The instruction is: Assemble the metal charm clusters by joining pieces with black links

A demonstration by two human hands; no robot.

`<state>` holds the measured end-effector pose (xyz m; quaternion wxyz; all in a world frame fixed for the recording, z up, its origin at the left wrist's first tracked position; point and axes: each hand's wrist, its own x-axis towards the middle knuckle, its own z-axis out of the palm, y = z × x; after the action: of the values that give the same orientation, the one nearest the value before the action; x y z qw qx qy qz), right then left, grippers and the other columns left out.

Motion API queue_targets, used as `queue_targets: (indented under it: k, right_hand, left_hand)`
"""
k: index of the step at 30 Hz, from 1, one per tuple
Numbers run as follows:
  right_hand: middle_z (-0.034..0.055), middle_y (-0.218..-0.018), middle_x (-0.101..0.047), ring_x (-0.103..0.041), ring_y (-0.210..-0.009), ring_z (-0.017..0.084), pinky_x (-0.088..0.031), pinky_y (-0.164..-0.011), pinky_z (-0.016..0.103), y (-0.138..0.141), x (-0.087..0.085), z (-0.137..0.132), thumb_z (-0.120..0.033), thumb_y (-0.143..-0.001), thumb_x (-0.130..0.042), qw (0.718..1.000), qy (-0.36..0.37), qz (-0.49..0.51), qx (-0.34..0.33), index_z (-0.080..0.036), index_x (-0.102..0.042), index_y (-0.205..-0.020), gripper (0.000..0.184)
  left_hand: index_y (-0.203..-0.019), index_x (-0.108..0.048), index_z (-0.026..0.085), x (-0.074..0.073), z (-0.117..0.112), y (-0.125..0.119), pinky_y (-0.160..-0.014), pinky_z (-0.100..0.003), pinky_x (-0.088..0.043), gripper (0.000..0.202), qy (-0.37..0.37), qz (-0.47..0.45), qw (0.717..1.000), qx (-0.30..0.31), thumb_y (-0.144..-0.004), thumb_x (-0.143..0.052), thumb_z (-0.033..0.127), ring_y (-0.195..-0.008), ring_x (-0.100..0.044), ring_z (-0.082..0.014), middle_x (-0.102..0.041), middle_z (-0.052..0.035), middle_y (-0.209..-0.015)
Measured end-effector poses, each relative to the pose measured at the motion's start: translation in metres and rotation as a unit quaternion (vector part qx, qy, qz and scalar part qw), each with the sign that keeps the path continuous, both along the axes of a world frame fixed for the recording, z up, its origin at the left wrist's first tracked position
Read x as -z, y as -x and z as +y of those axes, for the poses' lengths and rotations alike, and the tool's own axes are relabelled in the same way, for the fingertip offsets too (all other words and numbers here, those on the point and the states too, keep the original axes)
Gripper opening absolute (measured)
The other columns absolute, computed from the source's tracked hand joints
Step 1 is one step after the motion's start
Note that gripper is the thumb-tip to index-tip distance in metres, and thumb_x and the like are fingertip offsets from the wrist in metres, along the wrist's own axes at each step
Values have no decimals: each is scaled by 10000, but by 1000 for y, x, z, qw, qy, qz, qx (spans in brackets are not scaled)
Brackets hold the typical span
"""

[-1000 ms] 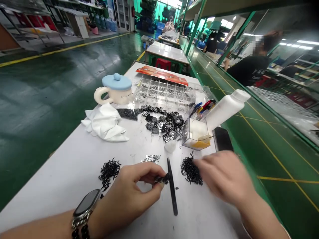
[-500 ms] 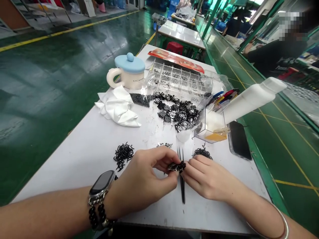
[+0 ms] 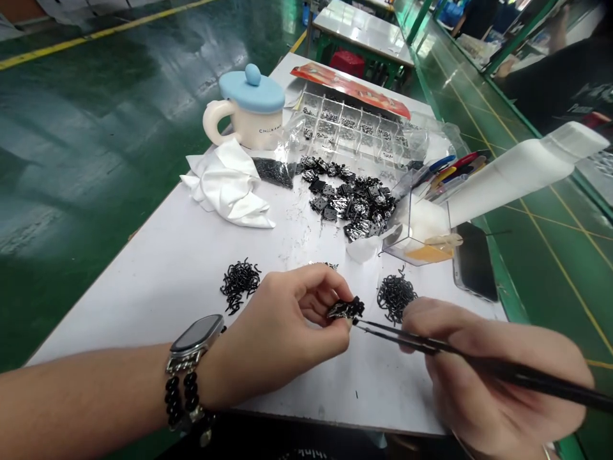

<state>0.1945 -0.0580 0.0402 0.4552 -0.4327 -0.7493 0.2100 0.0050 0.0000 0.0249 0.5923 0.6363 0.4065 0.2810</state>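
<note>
Between thumb and fingertips, my left hand [image 3: 292,326] pinches a small black and silver part [image 3: 345,309] above the white table. My right hand [image 3: 498,370] grips a pair of black tweezers [image 3: 431,345], whose tips point left and reach the near edge of that part. Whether the tips hold anything is too small to tell. Behind the right fingers lies a pile of small curved black pieces [image 3: 396,295]. A similar black pile [image 3: 239,282] sits left of my left hand. Tiny silver bits [image 3: 330,264] show partly behind my left hand.
A heap of black and silver parts [image 3: 352,201] lies mid-table, before a clear divided tray [image 3: 352,131]. At left stand a lidded mug [image 3: 256,121] and crumpled white cloth [image 3: 230,185]. A pen holder [image 3: 421,223], white bottle [image 3: 522,172] and phone [image 3: 475,262] are at right.
The tweezers, which lay on the table between my hands, are now in my right hand. That hand has moved right and turned, letting go of the small part. The view has shifted slightly.
</note>
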Motion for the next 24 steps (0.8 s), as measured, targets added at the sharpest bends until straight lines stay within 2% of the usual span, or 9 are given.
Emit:
queue_targets:
  k: [2, 4, 9, 13, 18, 24]
  right_hand:
    - [17, -717, -592, -613, -694, 159, -486, -511, 261, 5, -4, 3, 12, -719, -538, 999, 15, -10, -30, -201, -472, -778, 231]
    - [26, -714, -604, -620, -701, 171, -491, -499, 265, 5, -6, 5, 10, -718, -544, 999, 13, -15, -31, -198, -495, -756, 217]
    - [27, -732, -628, -638, -739, 183, -520, -539, 280, 1, 0, -1, -6, -719, -577, 1000, 5, -2, 12, -202, -497, -762, 216]
    - [29, -744, -633, -639, -730, 180, -516, -540, 284, 8, 2, -6, -36, -749, -566, 998, 9, 10, 63, -200, -495, -754, 179]
    - [25, -736, -630, -634, -698, 170, -514, -554, 272, 16, -1, -4, -66, -779, -564, 998, 17, 2, 63, -205, -497, -732, 160]
    - [46, -780, -643, -622, -687, 193, -524, -584, 324, 18, 6, -9, -71, -772, -581, 996, 13, 30, 83, -206, -509, -777, 153]
  left_hand:
    - [-816, -590, 201, 0, -1, 0, -569, -152, -491, 138, -12, 3, 1000, -2, -712, -621, 116, -631, -578, -82, -611, 44, -704]
    - [-814, -591, 202, 0, -1, 1, -569, -147, -494, 137, -22, 7, 1000, -3, -711, -626, 119, -632, -581, -80, -620, 45, -711]
    - [-828, -593, 209, 0, -2, 3, -610, -130, -510, 143, -35, 10, 999, -3, -722, -619, 117, -668, -605, -75, -649, 52, -753]
    - [-838, -602, 208, 0, -3, 3, -642, -122, -522, 158, -39, 6, 999, -1, -714, -623, 112, -676, -624, -74, -665, 59, -749]
    - [-853, -601, 210, 2, -4, 4, -679, -115, -518, 163, -56, 12, 998, 4, -726, -613, 108, -700, -635, -67, -670, 64, -772]
    - [-850, -598, 209, 3, -3, 3, -673, -116, -517, 168, -62, 11, 998, 6, -721, -617, 103, -691, -633, -65, -664, 68, -765]
